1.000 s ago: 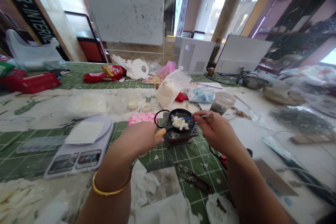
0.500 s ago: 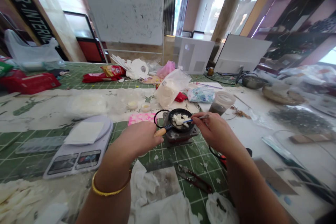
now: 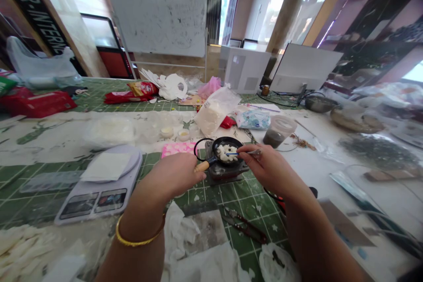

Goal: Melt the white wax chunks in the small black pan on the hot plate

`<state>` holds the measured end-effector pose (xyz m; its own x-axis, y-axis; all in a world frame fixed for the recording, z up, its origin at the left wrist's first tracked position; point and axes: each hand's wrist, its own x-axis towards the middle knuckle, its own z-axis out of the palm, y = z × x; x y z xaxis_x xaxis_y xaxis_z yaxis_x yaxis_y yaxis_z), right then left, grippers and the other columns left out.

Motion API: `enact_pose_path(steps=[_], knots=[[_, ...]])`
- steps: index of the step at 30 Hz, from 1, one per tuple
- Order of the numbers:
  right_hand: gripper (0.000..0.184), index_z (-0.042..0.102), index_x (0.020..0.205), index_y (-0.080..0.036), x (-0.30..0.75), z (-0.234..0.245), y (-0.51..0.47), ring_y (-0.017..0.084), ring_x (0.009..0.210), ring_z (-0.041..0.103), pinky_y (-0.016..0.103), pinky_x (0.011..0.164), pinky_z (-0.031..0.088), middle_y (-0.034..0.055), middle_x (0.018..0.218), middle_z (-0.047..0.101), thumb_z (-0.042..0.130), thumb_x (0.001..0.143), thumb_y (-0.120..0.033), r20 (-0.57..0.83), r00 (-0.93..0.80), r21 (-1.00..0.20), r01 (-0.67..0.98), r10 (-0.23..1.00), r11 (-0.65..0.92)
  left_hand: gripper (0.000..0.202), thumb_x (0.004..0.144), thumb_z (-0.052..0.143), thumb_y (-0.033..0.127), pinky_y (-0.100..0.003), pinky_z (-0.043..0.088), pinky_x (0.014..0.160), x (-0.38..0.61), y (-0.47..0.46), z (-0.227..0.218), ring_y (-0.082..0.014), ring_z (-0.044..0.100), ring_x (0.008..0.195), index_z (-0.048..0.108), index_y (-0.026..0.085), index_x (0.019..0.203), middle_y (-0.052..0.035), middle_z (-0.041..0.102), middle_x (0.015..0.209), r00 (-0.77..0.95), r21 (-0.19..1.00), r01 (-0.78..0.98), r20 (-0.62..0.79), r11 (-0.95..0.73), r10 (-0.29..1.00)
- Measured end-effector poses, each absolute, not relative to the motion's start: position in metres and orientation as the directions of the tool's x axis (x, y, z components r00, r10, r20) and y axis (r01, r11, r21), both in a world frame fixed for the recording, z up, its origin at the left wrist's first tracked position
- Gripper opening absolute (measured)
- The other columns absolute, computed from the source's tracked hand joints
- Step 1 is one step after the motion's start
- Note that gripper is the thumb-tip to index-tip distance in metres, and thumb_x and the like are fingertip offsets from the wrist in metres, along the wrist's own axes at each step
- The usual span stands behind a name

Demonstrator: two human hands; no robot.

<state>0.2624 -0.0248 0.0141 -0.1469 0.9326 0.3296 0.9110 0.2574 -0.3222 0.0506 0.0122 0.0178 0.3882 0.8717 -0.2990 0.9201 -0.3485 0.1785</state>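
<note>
My left hand (image 3: 180,171) is closed round the wooden-tipped handle of a small black frying pan (image 3: 239,142). The pan rests on a small dark hot plate (image 3: 228,175). White lumps (image 3: 224,151) lie in the pan. In my right hand (image 3: 266,163) is a thin stirring stick (image 3: 233,153), bluish near the pan, pinched between thumb and fingers. Its tip touches the lumps. The exact kind of stick is too small to make out. A pink mold (image 3: 176,149) lies behind my left hand.
A white kitchen scale (image 3: 99,185) with a paper sheet stands at the left. Thread snips (image 3: 246,225) and crumpled tissues (image 3: 205,260) lie in front. Behind the pan are a plastic bag of white material (image 3: 213,114) and a plastic cup (image 3: 279,131). Small cups (image 3: 183,135) stand behind the mold.
My right hand has shifted slightly left and down, bringing the stick further across the pan. The white lumps have moved towards the pan's left side. My left hand stays on the handle.
</note>
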Motion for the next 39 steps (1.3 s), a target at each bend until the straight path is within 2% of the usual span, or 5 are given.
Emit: enact_pose_path(steps=[16, 27, 32, 36, 39], knots=[[0.029, 0.06, 0.1, -0.024, 0.2593, 0.0069, -0.0172, 0.016, 0.083, 0.055, 0.027, 0.074, 0.038, 0.0033, 0.087, 0.064, 0.037, 0.085, -0.034, 0.371, -0.119, -0.37, 0.891, 0.921, 0.264, 0.041, 0.071, 0.037, 0.054, -0.026, 0.029, 0.045, 0.0509, 0.0111, 0.0187, -0.0168, 0.052, 0.055, 0.056, 0.018, 0.067, -0.0065, 0.062, 0.07, 0.374, 0.173, 0.926, -0.311, -0.335, 0.874], [0.029, 0.063, 0.093, -0.022, 0.2651, 0.0114, -0.0185, 0.017, 0.074, 0.056, 0.027, 0.067, 0.037, 0.0038, 0.076, 0.063, 0.038, 0.084, -0.033, 0.325, -0.14, -0.242, 0.944, 0.935, 0.225, 0.041, 0.071, 0.038, 0.054, -0.026, 0.03, 0.045, 0.0513, 0.0118, 0.0185, -0.0162, 0.052, 0.054, 0.057, 0.018, 0.068, -0.0051, 0.061, 0.069, 0.372, 0.172, 0.927, -0.319, -0.332, 0.872], [0.029, 0.061, 0.097, -0.023, 0.2647, 0.011, -0.0193, 0.015, 0.077, 0.056, 0.025, 0.068, 0.037, 0.0022, 0.085, 0.064, 0.037, 0.085, -0.033, 0.382, -0.108, -0.33, 0.912, 0.918, 0.244, 0.04, 0.071, 0.038, 0.054, -0.026, 0.029, 0.045, 0.0508, 0.0115, 0.0186, -0.0161, 0.052, 0.055, 0.057, 0.019, 0.068, -0.0047, 0.062, 0.069, 0.373, 0.177, 0.926, -0.313, -0.332, 0.873], [0.029, 0.062, 0.095, -0.024, 0.2638, 0.0105, -0.0195, 0.016, 0.077, 0.056, 0.026, 0.068, 0.037, 0.0034, 0.079, 0.064, 0.037, 0.084, -0.035, 0.309, -0.135, -0.288, 0.93, 0.941, 0.228, 0.039, 0.071, 0.038, 0.053, -0.025, 0.029, 0.044, 0.0504, 0.0121, 0.0179, -0.0155, 0.051, 0.054, 0.056, 0.019, 0.067, -0.004, 0.061, 0.068, 0.378, 0.18, 0.924, -0.304, -0.337, 0.874], [0.029, 0.061, 0.097, -0.023, 0.2638, 0.011, -0.0194, 0.015, 0.076, 0.056, 0.025, 0.068, 0.037, 0.0029, 0.083, 0.064, 0.037, 0.085, -0.034, 0.375, -0.119, -0.31, 0.919, 0.919, 0.245, 0.038, 0.071, 0.039, 0.053, -0.025, 0.028, 0.044, 0.0505, 0.0124, 0.0175, -0.0149, 0.051, 0.053, 0.056, 0.019, 0.066, -0.0037, 0.061, 0.067, 0.373, 0.17, 0.926, -0.303, -0.336, 0.877]])
